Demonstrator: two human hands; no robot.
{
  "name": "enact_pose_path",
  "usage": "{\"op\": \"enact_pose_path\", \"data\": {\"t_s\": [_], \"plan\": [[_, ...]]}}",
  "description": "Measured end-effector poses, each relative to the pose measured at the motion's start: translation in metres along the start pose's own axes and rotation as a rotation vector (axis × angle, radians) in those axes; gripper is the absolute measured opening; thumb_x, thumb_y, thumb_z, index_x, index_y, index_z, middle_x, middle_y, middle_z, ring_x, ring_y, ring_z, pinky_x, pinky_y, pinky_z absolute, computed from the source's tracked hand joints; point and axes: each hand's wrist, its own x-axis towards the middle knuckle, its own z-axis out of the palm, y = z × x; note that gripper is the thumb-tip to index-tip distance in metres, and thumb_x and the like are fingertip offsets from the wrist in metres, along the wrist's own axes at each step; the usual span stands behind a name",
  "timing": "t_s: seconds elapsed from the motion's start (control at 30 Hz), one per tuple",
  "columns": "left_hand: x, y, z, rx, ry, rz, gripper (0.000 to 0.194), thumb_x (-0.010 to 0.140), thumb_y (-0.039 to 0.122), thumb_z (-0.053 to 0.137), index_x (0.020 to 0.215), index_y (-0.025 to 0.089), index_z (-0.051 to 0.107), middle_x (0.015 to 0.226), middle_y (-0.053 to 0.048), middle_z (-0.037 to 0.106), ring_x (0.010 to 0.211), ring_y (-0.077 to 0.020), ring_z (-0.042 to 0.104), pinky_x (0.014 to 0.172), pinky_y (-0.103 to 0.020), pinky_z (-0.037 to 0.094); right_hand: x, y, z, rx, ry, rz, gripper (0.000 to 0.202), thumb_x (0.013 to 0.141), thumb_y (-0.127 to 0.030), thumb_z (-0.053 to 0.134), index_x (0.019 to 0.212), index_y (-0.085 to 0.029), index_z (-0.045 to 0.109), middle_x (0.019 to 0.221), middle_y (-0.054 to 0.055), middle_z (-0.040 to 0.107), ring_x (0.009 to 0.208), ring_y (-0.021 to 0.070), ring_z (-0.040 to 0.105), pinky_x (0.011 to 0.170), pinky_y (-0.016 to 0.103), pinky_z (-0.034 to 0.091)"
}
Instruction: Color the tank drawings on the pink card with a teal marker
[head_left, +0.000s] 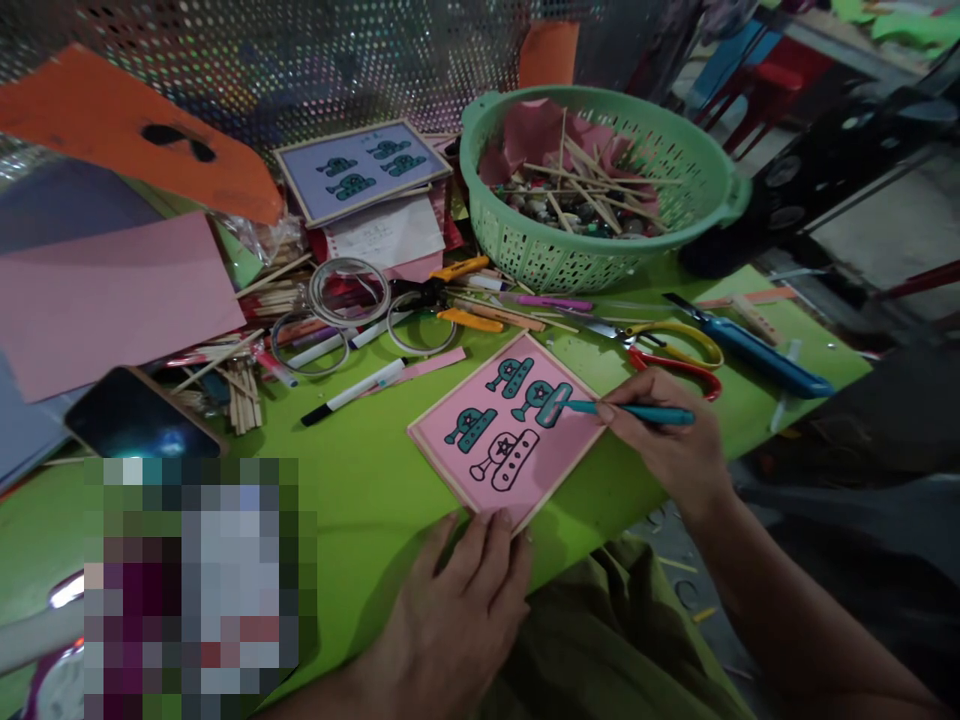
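A pink card (551, 460) with a thin pale wooden border lies tilted on the green table. It shows tank drawings in black outline; the lowest is plain pink inside, the others have teal colouring. My right hand (664, 430) grips a teal pen (652, 411), its tip on the right-hand tank, which has pink patches in its lower part. My left hand (476, 590) lies with fingers spread on the card's near edge and holds nothing.
Behind the card are scissors (679, 350), a blue cutter (765, 350), tape rolls (349, 292), pliers (469, 318) and a marker (352, 392). Further back stand a green basket (585, 255) of sticks and a framed blue card (367, 170). A phone (139, 415) lies left.
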Motion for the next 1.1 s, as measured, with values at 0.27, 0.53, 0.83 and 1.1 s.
{"op": "enact_pose_path", "data": {"t_s": [0.27,0.53,0.83,1.1], "plan": [[0.0014,0.0012,0.0012,0.008,-0.018,0.004,0.038,0.105,0.047,0.051,0.130,0.026,0.071,0.134,0.001,0.073,0.128,-0.0198,0.051,0.111,-0.040,0.034,-0.0003,0.0047,-0.0007,-0.037,0.039,0.036,0.012,0.078,-0.025,0.077,0.072,-0.026,0.067,0.062,0.000,0.067,0.055,0.0171,0.058,0.051,0.030,0.042],[0.0000,0.0010,0.0005,0.003,0.009,0.001,0.038,0.106,0.045,0.049,0.131,0.024,0.070,0.134,0.000,0.073,0.129,-0.0192,0.052,0.111,-0.040,0.035,0.0002,0.0057,0.0001,-0.061,0.080,0.093,0.013,0.078,-0.030,0.077,0.071,-0.025,0.067,0.065,0.000,0.068,0.057,0.0177,0.058,0.053,0.031,0.043],[-0.0010,0.0014,0.0013,0.036,-0.024,0.002,0.039,0.106,0.048,0.050,0.132,0.029,0.070,0.134,0.003,0.073,0.130,-0.0181,0.051,0.110,-0.038,0.036,0.0008,0.0058,0.0002,-0.078,0.114,0.074,0.013,0.079,-0.028,0.078,0.071,-0.025,0.067,0.064,0.000,0.068,0.055,0.0167,0.057,0.049,0.030,0.043],[0.0013,0.0002,-0.0014,0.025,-0.028,0.005,0.039,0.105,0.048,0.052,0.131,0.028,0.071,0.135,0.002,0.072,0.130,-0.0184,0.049,0.111,-0.038,0.034,0.0000,0.0045,-0.0013,-0.071,0.085,0.056,0.015,0.082,-0.029,0.078,0.073,-0.026,0.066,0.065,0.000,0.066,0.054,0.0175,0.058,0.050,0.031,0.044]]}}
